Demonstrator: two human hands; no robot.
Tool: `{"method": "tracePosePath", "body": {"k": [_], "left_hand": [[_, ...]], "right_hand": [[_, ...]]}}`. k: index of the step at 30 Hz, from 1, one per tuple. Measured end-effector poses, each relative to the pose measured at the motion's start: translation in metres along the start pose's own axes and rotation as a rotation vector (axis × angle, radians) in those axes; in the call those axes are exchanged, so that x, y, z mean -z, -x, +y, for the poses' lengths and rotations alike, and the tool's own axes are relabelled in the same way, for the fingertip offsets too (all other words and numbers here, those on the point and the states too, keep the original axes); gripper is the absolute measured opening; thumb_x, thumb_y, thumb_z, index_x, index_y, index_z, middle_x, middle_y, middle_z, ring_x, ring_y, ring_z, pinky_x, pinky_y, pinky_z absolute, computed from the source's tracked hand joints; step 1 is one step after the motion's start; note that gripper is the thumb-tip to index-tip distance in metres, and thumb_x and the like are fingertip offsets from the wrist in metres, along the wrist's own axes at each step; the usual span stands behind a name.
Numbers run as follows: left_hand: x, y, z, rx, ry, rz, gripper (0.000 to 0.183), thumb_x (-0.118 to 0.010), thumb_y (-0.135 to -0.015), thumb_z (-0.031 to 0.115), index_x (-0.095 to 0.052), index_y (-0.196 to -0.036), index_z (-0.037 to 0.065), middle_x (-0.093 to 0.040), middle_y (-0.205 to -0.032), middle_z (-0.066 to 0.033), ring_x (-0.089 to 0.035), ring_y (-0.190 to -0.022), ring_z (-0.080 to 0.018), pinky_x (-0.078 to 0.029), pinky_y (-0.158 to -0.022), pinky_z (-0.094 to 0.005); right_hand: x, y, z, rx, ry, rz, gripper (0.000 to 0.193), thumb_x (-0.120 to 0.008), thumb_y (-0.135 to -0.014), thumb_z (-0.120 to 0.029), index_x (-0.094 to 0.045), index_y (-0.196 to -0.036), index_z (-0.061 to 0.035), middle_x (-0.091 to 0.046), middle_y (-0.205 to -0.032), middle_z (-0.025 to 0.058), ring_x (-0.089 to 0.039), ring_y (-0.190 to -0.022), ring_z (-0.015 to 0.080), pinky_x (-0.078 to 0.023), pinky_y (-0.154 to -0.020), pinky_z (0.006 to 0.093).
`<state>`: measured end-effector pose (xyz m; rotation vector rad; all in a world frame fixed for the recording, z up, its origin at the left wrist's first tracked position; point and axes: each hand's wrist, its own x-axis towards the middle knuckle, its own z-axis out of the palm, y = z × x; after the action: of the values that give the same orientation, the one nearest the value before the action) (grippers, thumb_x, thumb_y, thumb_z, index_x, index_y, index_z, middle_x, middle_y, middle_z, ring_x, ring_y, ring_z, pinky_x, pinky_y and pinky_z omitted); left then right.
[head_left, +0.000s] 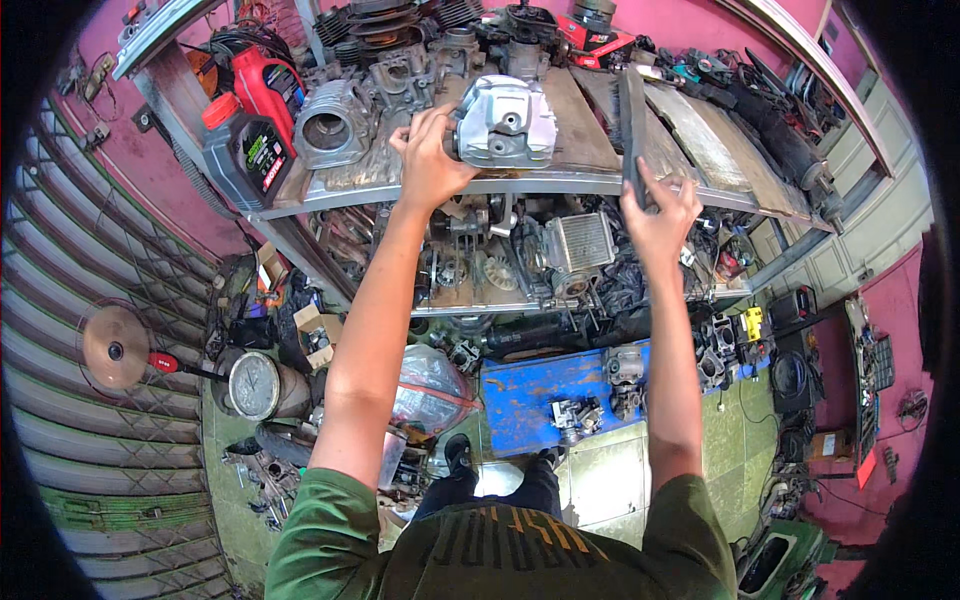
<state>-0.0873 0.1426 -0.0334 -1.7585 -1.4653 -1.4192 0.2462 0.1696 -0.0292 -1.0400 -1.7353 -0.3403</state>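
Note:
A silver engine cylinder head [508,125] rests at the front edge of the upper wooden shelf. My left hand [432,155] grips its left side, with the fingers curled around the far corner and the thumb side against the metal. My right hand [664,208] is closed around the lower end of a long, narrow, dark brush [632,120]. The brush stands nearly upright in the picture, to the right of the cylinder head and apart from it, with its dark bristles facing left.
Silver engine casings [337,125], a dark oil bottle [243,155] and a red bottle [268,88] stand left on the shelf [585,125]. Below sit a finned radiator [580,242] and other parts. A low blue platform [515,400] carries more parts; a fan [115,348] stands left.

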Motion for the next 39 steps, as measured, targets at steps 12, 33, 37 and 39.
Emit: {"method": "tracePosePath", "body": {"k": [12, 33, 37, 39], "left_hand": [[-0.005, 0.003, -0.005, 0.011, -0.047, -0.012, 0.057, -0.091, -0.060, 0.033, -0.058, -0.099, 0.007, -0.067, -0.136, -0.0048, -0.055, -0.128, -0.0298, -0.027, -0.106, -0.0530], [0.002, 0.002, 0.002, 0.076, -0.035, -0.092, 0.083, -0.089, -0.064, 0.027, -0.055, -0.136, 0.005, -0.062, -0.133, -0.0151, -0.053, -0.131, -0.0334, -0.028, -0.109, -0.0522], [0.013, -0.005, -0.004, 0.019, -0.032, -0.177, 0.088, -0.088, -0.064, 0.021, -0.052, -0.143, 0.009, -0.060, -0.139, -0.0145, -0.052, -0.134, -0.0330, -0.027, -0.108, -0.0529], [0.021, -0.008, -0.004, 0.046, -0.030, -0.232, 0.095, -0.091, -0.064, 0.024, -0.050, -0.148, 0.010, -0.058, -0.144, -0.0145, -0.045, -0.143, -0.0311, -0.026, -0.110, -0.0537]], "right_hand": [[-0.038, -0.071, 0.108, -0.015, 0.233, -0.415, 0.041, -0.076, -0.080, -0.039, -0.081, -0.117, -0.0200, -0.072, -0.093, 0.0156, -0.062, -0.110, 0.0273, -0.036, -0.097, 0.0484], [-0.044, -0.090, -0.074, 0.273, -0.095, -0.636, 0.119, -0.095, -0.056, -0.043, -0.038, -0.160, -0.0328, -0.072, -0.126, 0.0118, -0.055, -0.129, 0.0350, -0.036, -0.102, 0.0584], [-0.045, -0.085, -0.087, 0.271, -0.055, -0.575, 0.116, -0.095, -0.053, -0.046, -0.046, -0.156, -0.0260, -0.073, -0.121, 0.0114, -0.056, -0.125, 0.0330, -0.035, -0.099, 0.0568], [-0.054, -0.076, -0.089, 0.264, -0.062, -0.535, 0.116, -0.095, -0.052, -0.048, -0.047, -0.155, -0.0243, -0.072, -0.123, 0.0113, -0.057, -0.123, 0.0341, -0.033, -0.103, 0.0608]]}}
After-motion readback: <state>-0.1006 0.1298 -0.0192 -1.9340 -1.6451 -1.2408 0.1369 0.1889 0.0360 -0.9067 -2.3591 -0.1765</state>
